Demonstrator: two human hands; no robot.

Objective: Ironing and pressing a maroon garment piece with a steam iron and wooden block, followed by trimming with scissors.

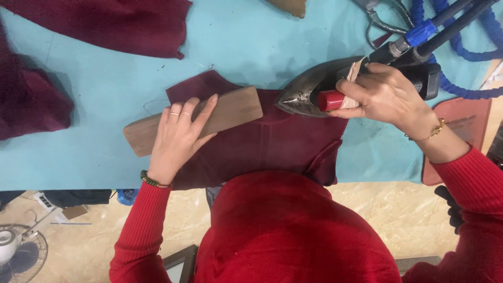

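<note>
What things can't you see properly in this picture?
Head view:
- Maroon cloth: near edge hidden by the red sweater.
- Iron: its handle is covered by the right hand.
- Wooden block: middle covered by the left hand.
- Blue hoses: cut off by the top edge.

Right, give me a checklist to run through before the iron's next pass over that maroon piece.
1. Right hand grips the iron by its handle: ok.
2. Left hand presses the wooden block flat on the maroon fabric: ok.
3. Left fingers apart from the iron's tip: ok.
4. Fabric lies flat ahead of the iron: ok, though its lower right corner is folded.
5. Blue hose free of the iron's path: ok.
6. Iron heat: cannot tell.
</note>
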